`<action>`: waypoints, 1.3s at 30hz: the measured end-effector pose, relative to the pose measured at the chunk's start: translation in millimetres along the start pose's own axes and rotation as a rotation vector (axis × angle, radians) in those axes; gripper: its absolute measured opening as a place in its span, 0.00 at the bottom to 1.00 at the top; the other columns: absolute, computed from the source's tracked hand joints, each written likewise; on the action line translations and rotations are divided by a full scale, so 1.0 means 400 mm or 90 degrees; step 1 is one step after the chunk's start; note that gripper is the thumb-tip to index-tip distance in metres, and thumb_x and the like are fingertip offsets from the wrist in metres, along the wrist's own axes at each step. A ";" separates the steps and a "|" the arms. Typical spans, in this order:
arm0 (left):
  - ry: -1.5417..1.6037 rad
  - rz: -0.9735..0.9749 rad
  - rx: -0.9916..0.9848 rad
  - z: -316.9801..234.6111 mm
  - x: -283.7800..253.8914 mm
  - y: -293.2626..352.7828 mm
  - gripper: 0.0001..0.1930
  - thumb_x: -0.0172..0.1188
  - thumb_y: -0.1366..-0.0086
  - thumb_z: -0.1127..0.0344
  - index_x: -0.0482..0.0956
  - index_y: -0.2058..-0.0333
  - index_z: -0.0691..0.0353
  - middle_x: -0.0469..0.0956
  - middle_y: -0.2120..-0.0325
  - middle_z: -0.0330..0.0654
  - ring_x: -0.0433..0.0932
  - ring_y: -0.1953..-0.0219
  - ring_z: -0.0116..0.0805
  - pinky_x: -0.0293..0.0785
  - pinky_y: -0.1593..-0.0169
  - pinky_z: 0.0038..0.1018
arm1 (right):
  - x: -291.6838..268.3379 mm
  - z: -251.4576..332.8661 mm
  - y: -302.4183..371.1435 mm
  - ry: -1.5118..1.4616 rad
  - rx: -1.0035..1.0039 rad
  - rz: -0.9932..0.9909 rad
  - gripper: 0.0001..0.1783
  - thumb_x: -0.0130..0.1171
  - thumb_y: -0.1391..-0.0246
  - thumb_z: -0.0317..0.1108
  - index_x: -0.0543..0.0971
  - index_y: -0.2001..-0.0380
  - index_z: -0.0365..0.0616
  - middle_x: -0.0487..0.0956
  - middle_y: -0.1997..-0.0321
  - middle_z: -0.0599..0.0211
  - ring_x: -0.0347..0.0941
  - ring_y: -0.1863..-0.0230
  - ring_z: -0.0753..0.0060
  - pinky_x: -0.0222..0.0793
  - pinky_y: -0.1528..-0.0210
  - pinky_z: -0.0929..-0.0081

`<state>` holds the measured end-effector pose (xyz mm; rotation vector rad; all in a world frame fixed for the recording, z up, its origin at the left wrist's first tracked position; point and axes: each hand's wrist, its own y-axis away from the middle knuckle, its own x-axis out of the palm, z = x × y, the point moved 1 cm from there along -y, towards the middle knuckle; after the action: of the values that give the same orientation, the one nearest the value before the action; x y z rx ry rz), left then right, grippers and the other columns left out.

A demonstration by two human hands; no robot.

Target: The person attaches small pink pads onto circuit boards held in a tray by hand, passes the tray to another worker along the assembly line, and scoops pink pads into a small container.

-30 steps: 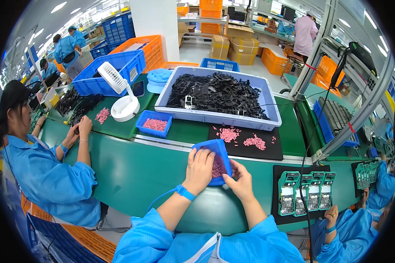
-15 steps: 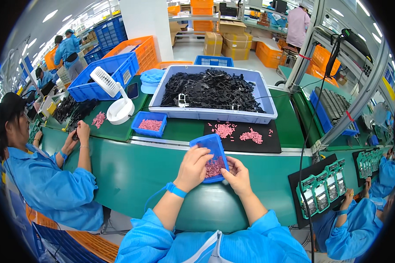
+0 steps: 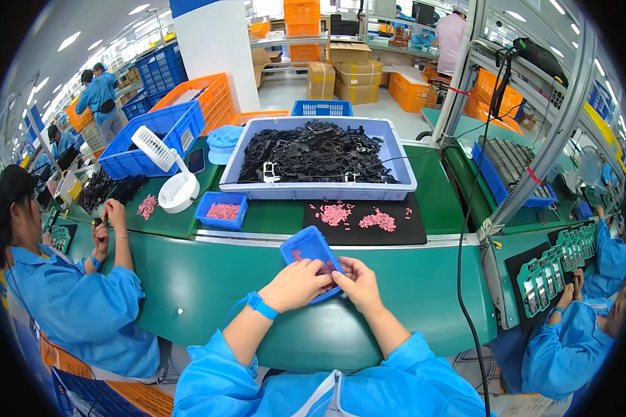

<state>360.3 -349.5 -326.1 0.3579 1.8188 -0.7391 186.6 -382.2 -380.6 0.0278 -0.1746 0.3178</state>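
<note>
A small blue plastic tray [image 3: 300,243] is tilted above the green bench in front of me. Small pink pieces lie inside it, mostly hidden by my hands. My left hand [image 3: 295,283] reaches across its near part, fingers bent together among the pieces; what they hold, if anything, is hidden. On the tray's right edge my right hand [image 3: 360,286] is closed, its thumb and fingertips close to the left fingertips. Beyond, two heaps of pink pieces [image 3: 377,220] lie on a black mat [image 3: 410,233]. A second small blue tray [image 3: 205,219] holds more of them.
A large pale-blue bin [image 3: 313,191] full of black parts stands beyond the mat. Left of it are a white fan [image 3: 179,192] and a blue crate [image 3: 188,121]. A black cable [image 3: 459,292] hangs at right. Co-workers sit on both sides, the right one beside green-framed parts [image 3: 539,281].
The view has shifted slightly. My left hand has moved deeper over the tray, and its fingertips now come close to my right hand's. The tray's near end is more covered.
</note>
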 end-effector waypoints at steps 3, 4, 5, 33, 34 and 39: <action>0.034 0.069 -0.002 -0.006 -0.005 -0.020 0.11 0.60 0.44 0.63 0.76 0.62 0.56 0.73 0.64 0.45 0.75 0.63 0.46 0.72 0.60 0.40 | -0.014 -0.003 0.000 0.004 -0.010 -0.013 0.27 0.64 0.50 0.32 0.69 0.50 0.27 0.78 0.58 0.55 0.76 0.61 0.74 0.74 0.58 0.79; 0.039 0.111 -0.006 -0.008 -0.010 -0.028 0.12 0.60 0.45 0.64 0.76 0.61 0.55 0.73 0.64 0.46 0.75 0.63 0.47 0.72 0.60 0.40 | -0.019 -0.007 -0.001 0.004 -0.011 -0.012 0.27 0.64 0.50 0.32 0.69 0.50 0.27 0.78 0.58 0.55 0.76 0.61 0.74 0.74 0.58 0.79; 0.044 0.154 -0.012 -0.010 -0.015 -0.033 0.12 0.60 0.45 0.65 0.75 0.60 0.55 0.72 0.64 0.47 0.75 0.64 0.48 0.72 0.60 0.40 | -0.020 -0.015 -0.002 0.003 -0.005 -0.013 0.27 0.64 0.50 0.33 0.69 0.50 0.28 0.78 0.58 0.55 0.76 0.61 0.74 0.73 0.58 0.78; 0.721 0.089 -0.393 0.002 0.040 -0.282 0.08 0.59 0.44 0.72 0.79 0.65 0.66 0.75 0.77 0.34 0.70 0.75 0.19 0.65 0.73 0.15 | -0.194 0.084 -0.020 -0.025 0.081 -0.113 0.19 0.64 0.50 0.41 0.78 0.61 0.37 0.78 0.72 0.73 0.68 0.76 0.86 0.60 0.78 0.87; 0.784 0.055 -0.420 0.013 0.062 -0.294 0.08 0.59 0.43 0.72 0.78 0.64 0.67 0.75 0.76 0.34 0.70 0.76 0.19 0.65 0.74 0.15 | -0.203 0.088 -0.021 -0.008 0.073 -0.140 0.19 0.64 0.51 0.41 0.78 0.62 0.37 0.78 0.72 0.73 0.68 0.76 0.86 0.60 0.78 0.87; 1.037 -0.111 -0.512 0.037 0.101 -0.352 0.08 0.57 0.42 0.76 0.76 0.62 0.69 0.74 0.76 0.38 0.69 0.78 0.21 0.61 0.79 0.13 | -0.234 0.097 -0.026 0.020 0.050 -0.218 0.19 0.65 0.52 0.41 0.78 0.62 0.37 0.78 0.73 0.73 0.69 0.76 0.87 0.61 0.78 0.87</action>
<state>276.6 -470.5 -322.8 0.2317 3.4589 0.5072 95.9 -423.0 -358.8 0.1295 -0.1232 -0.0160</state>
